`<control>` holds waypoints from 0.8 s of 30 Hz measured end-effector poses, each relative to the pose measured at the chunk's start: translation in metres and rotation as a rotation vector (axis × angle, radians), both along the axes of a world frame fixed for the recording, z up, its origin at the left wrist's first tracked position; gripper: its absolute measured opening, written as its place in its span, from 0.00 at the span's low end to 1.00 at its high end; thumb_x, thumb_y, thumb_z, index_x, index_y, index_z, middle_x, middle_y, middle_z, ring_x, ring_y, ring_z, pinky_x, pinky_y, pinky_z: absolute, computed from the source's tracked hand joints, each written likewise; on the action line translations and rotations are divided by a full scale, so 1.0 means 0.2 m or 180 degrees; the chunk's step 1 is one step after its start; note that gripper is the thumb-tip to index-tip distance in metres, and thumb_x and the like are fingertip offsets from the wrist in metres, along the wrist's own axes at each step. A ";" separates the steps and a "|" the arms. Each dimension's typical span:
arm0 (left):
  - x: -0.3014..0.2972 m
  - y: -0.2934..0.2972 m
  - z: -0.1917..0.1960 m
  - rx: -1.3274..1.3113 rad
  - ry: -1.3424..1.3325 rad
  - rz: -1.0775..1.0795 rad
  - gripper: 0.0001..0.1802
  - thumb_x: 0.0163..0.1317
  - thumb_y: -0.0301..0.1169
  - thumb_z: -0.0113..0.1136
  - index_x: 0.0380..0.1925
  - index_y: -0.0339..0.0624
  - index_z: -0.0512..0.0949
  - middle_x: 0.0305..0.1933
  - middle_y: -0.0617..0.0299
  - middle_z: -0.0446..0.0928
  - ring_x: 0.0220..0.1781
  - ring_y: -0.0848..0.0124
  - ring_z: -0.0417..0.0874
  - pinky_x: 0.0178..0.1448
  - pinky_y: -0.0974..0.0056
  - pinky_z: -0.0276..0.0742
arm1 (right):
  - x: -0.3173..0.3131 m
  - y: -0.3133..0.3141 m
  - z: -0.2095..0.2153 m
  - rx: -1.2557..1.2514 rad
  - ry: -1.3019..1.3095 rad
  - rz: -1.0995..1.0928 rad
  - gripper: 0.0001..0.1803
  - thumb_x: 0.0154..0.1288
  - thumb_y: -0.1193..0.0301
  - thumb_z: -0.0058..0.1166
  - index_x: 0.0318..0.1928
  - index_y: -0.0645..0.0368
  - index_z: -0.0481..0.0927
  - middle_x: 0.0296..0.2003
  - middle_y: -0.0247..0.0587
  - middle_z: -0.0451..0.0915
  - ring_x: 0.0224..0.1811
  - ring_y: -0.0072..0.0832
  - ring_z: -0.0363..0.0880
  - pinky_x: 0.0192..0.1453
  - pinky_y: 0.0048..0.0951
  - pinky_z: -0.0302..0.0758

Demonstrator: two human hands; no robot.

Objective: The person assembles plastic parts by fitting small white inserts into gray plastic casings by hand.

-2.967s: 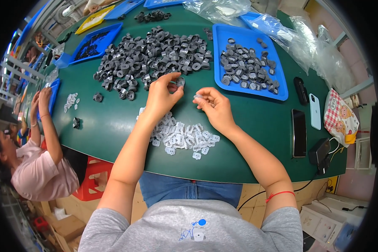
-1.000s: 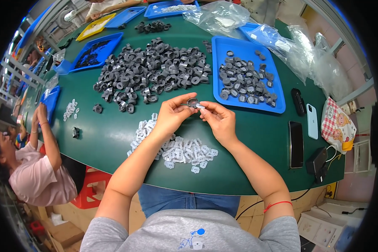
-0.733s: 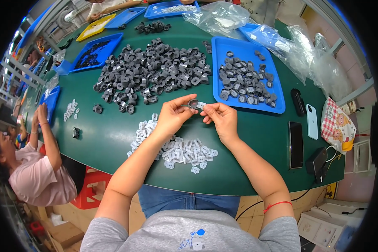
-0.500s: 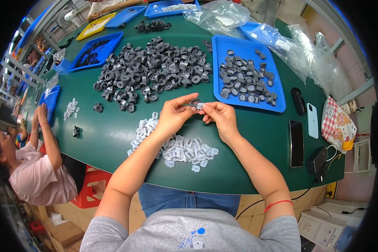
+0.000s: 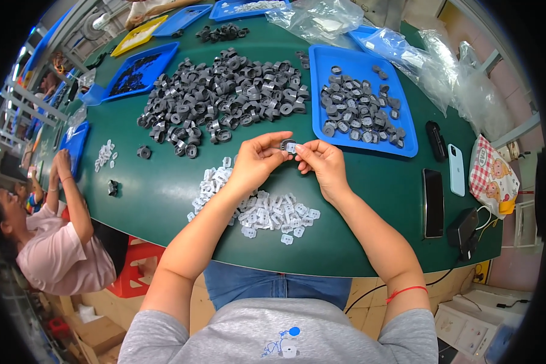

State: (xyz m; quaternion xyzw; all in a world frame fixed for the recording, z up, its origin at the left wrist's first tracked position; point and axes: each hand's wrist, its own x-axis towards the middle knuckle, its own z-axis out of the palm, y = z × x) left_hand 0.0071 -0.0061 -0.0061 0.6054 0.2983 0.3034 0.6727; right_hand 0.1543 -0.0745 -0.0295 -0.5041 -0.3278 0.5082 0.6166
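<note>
Over the middle of the green table my left hand (image 5: 256, 162) pinches a dark grey plastic ring (image 5: 284, 144) between thumb and fingers. My right hand (image 5: 327, 170) grips a small white plastic plate (image 5: 292, 147) at the ring's near right side. The two parts touch or overlap; whether the plate sits inside the ring I cannot tell. Below my hands lies a loose pile of white plates (image 5: 273, 209), partly hidden by my left forearm. Beyond them spreads a large heap of dark grey rings (image 5: 224, 91).
A blue tray (image 5: 407, 136) at the right holds grey rings, several with white inserts. Two phones (image 5: 432, 203), a printed pouch (image 5: 494, 176) and clear plastic bags (image 5: 406, 57) lie on the right. A co-worker (image 5: 60, 242) sits at the left, near a blue tray (image 5: 74, 142).
The view has shifted slightly. My hands stay together, and the white plate now sits closer against the ring, its face turned more upward.
</note>
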 end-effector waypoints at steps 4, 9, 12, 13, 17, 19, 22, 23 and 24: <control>0.01 -0.01 -0.02 -0.0043 -0.0016 0.0029 0.19 0.53 0.18 0.52 0.48 0.32 0.71 0.37 0.60 0.76 0.37 0.80 0.77 0.42 0.76 0.72 | -0.02 0.00 0.00 0.0056 -0.0009 -0.0155 0.09 0.54 0.69 0.58 0.29 0.62 0.75 0.23 0.33 0.77 0.20 0.14 0.71 0.23 0.14 0.68; 0.01 0.01 -0.04 0.0156 0.0224 0.0144 0.19 0.54 0.21 0.55 0.48 0.32 0.71 0.33 0.64 0.75 0.35 0.80 0.76 0.44 0.74 0.73 | -0.03 0.00 -0.01 -0.0001 -0.0206 -0.0155 0.09 0.55 0.69 0.58 0.30 0.63 0.75 0.23 0.34 0.77 0.20 0.14 0.72 0.22 0.14 0.68; 0.01 0.01 -0.03 0.0105 0.0194 0.0169 0.19 0.53 0.21 0.56 0.47 0.33 0.72 0.30 0.69 0.73 0.32 0.83 0.73 0.43 0.76 0.73 | -0.03 0.00 0.00 0.0004 -0.0402 -0.0184 0.10 0.55 0.69 0.58 0.30 0.64 0.76 0.23 0.34 0.78 0.20 0.14 0.72 0.22 0.13 0.68; 0.01 0.01 -0.04 0.0105 0.0194 0.0169 0.19 0.53 0.21 0.56 0.47 0.33 0.72 0.30 0.69 0.73 0.32 0.83 0.73 0.43 0.76 0.73 | -0.04 0.00 0.00 0.0050 -0.0478 -0.0208 0.10 0.55 0.69 0.58 0.30 0.64 0.76 0.23 0.35 0.78 0.20 0.14 0.72 0.22 0.13 0.68; 0.00 0.00 -0.03 0.0147 0.0218 0.0136 0.18 0.52 0.20 0.56 0.46 0.34 0.74 0.27 0.72 0.70 0.28 0.86 0.68 0.35 0.78 0.69 | -0.04 -0.01 0.01 0.0172 -0.0532 -0.0342 0.09 0.55 0.71 0.58 0.30 0.66 0.76 0.23 0.36 0.78 0.21 0.14 0.73 0.23 0.14 0.69; 0.00 0.00 -0.03 0.0172 0.0247 0.0077 0.18 0.52 0.20 0.57 0.46 0.34 0.74 0.27 0.72 0.70 0.27 0.86 0.67 0.33 0.79 0.67 | -0.03 -0.01 0.01 0.0191 -0.0587 -0.0336 0.09 0.55 0.72 0.57 0.29 0.67 0.76 0.23 0.37 0.78 0.22 0.15 0.74 0.23 0.15 0.69; 0.01 0.00 -0.05 0.0374 0.0212 0.0132 0.18 0.52 0.20 0.57 0.46 0.34 0.74 0.23 0.73 0.69 0.24 0.88 0.64 0.27 0.80 0.61 | -0.03 -0.01 0.00 0.0105 -0.0628 -0.0281 0.08 0.55 0.73 0.57 0.28 0.67 0.76 0.23 0.37 0.78 0.22 0.16 0.74 0.23 0.15 0.70; 0.01 0.00 -0.06 0.0409 0.0222 0.0112 0.18 0.52 0.20 0.56 0.46 0.34 0.74 0.24 0.73 0.69 0.24 0.88 0.64 0.27 0.80 0.61 | -0.03 -0.01 0.00 0.0101 -0.0626 -0.0281 0.08 0.55 0.73 0.57 0.28 0.67 0.76 0.23 0.37 0.78 0.22 0.16 0.74 0.23 0.15 0.70; 0.01 0.00 -0.06 0.0445 0.0231 0.0090 0.18 0.52 0.19 0.56 0.46 0.35 0.74 0.24 0.73 0.69 0.24 0.87 0.64 0.27 0.79 0.62 | -0.03 -0.01 0.01 0.0081 -0.0599 -0.0252 0.08 0.55 0.73 0.57 0.28 0.67 0.76 0.22 0.38 0.78 0.22 0.16 0.74 0.23 0.15 0.70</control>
